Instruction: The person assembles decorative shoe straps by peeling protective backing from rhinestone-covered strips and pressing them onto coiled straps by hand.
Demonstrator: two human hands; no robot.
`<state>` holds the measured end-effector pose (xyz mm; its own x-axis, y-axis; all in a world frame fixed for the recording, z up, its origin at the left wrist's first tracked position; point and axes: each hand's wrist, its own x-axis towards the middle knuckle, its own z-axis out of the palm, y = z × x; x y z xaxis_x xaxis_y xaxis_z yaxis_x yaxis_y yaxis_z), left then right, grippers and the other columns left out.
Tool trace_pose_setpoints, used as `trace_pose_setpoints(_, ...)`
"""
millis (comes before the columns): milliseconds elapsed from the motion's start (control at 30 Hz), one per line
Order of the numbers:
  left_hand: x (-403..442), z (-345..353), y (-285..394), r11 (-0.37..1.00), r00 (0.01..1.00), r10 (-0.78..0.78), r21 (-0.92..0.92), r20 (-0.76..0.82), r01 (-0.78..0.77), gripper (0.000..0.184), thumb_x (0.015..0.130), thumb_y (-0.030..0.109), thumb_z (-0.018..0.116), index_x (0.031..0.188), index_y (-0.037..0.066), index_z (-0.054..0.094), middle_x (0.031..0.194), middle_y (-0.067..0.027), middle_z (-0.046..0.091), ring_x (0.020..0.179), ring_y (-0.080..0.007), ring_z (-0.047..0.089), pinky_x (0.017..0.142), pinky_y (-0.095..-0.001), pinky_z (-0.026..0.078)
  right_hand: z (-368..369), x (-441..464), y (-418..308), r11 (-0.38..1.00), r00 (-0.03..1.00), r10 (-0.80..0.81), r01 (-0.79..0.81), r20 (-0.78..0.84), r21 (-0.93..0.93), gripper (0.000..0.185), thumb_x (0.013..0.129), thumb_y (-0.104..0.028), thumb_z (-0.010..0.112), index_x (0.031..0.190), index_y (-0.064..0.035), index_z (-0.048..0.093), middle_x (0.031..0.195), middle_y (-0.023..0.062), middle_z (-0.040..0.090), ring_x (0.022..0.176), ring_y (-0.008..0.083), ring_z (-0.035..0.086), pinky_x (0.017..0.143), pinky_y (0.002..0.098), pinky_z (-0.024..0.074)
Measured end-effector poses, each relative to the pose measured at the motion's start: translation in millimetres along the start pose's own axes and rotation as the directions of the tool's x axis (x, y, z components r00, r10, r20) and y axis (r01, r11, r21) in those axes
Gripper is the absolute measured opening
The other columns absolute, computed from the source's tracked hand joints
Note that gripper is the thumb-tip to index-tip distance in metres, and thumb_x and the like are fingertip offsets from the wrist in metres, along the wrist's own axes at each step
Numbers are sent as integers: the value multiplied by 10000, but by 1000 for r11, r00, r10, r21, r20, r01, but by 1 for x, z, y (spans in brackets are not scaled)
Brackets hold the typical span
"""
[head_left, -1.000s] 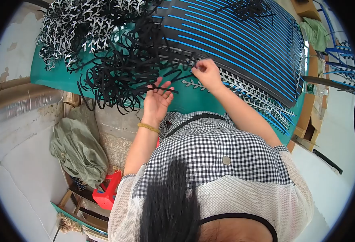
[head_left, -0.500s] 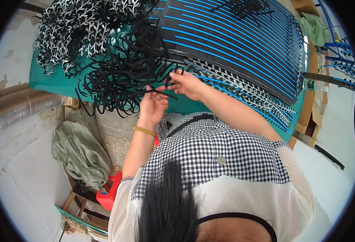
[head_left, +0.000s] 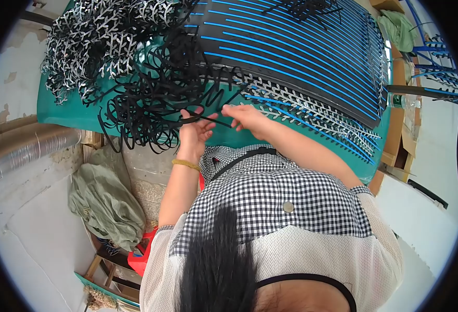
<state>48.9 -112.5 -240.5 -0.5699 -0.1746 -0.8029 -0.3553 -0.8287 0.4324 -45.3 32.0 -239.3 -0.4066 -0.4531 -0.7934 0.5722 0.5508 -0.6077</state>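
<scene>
Over the front edge of the green table, my left hand (head_left: 195, 132) is closed on a flat black ribbon (head_left: 222, 122), its free end sticking out to the right past the fingers. My right hand (head_left: 248, 119) is just to the right, thumb and forefinger pinched on a black ribbon strand that loops up from the pile. Behind my left hand lies a tangled heap of black ribbons (head_left: 151, 99). Right of the hands rest strips with silvery leaf-shaped pieces (head_left: 301, 106), beside a black board with blue lines (head_left: 286, 57).
A pile of silvery branch-patterned trim (head_left: 93, 47) covers the back left of the green table (head_left: 62, 106). More black strips (head_left: 309, 8) lie on the board. A silver duct (head_left: 31, 148), a grey-green sack (head_left: 106, 197) and a red container (head_left: 141, 255) are at the left. Cardboard (head_left: 395, 130) stands at the right.
My right hand has moved slightly right and down, its fingers now pinched closer together on the ribbon. My left hand stays nearly in place, and the view has shifted a little.
</scene>
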Motion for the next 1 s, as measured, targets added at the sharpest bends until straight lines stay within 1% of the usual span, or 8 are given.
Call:
trace_pose_setpoints(167, -2, -3, -2, 996, 979, -80, 58, 185, 71, 631, 869, 536, 188, 1071, 20, 490, 842, -137, 604, 568, -135, 509, 503, -222, 398, 16, 15, -7, 982, 977, -161, 144, -142, -122, 397, 791, -370, 549, 1006, -38, 584, 1009, 87, 562, 917, 147, 505, 725, 260, 415)
trace_pose_setpoints(267, 7, -13, -3, 999, 979, -54, 7, 197, 53, 602, 882, 502, 193, 1030, 19, 522, 745, -83, 583, 558, -134, 486, 493, -224, 385, 3, 24, -5, 977, 976, -184, 169, -118, -128, 398, 776, -364, 557, 970, -19, 586, 936, 81, 595, 825, 181, 539, 675, 289, 420)
trace_pose_setpoints(433, 12, -13, -2, 988, 991, 0, -152, 135, 20, 581, 889, 474, 224, 864, -3, 554, 611, -28, 479, 523, -128, 407, 466, -222, 333, 13, 0, -33, 944, 990, -141, 133, 5, 301, 291, 766, -353, 583, 842, -72, 588, 867, 31, 581, 878, 159, 473, 875, 300, 254)
trace_pose_setpoints(533, 13, -16, 0, 987, 985, -4, -161, 170, 32, 583, 881, 490, 240, 830, -2, 548, 596, -36, 472, 506, -125, 393, 448, -219, 316, 9, 1, -36, 955, 988, -105, 68, 114, 289, 320, 746, -370, 606, 810, -57, 586, 788, 36, 568, 820, 145, 468, 842, 296, 275)
trace_pose_setpoints(700, 26, -29, -2, 943, 975, -28, -319, 219, 98, 580, 862, 519, 285, 815, -4, 532, 591, -56, 482, 480, -128, 396, 418, -220, 301, -12, -43, -46, 973, 974, -227, 228, 21, -25, 164, 766, -192, 567, 807, -33, 568, 637, -10, 498, 596, 67, 435, 554, 207, 339)
trace_pose_setpoints(867, 30, -16, 1, 868, 998, -14, -495, 67, 45, 480, 856, 456, 370, 892, 1, 519, 670, -79, 530, 575, -166, 514, 464, -214, 420, -50, -113, -65, 955, 940, -296, 285, -168, -87, 149, 775, -173, 548, 810, -29, 560, 617, -23, 470, 557, 48, 408, 506, 195, 330)
trace_pose_setpoints(900, 39, -14, 1, 839, 989, 119, -542, 85, -54, 412, 848, 399, 424, 891, 0, 517, 765, -109, 549, 691, -219, 569, 555, -263, 502, -57, -122, -65, 935, 908, -350, 322, -232, -151, 157, 780, -186, 541, 810, -33, 564, 628, -22, 482, 567, 49, 421, 508, 197, 340)
trace_pose_setpoints(1000, 51, -13, 0, 832, 986, 163, -541, 31, -120, 309, 859, 321, 437, 831, 27, 528, 742, -107, 554, 682, -213, 571, 504, -215, 477, -82, -143, -62, 855, 753, -516, 429, -407, -291, 193, 805, -208, 504, 807, -25, 565, 641, -21, 502, 577, 51, 439, 516, 193, 356)
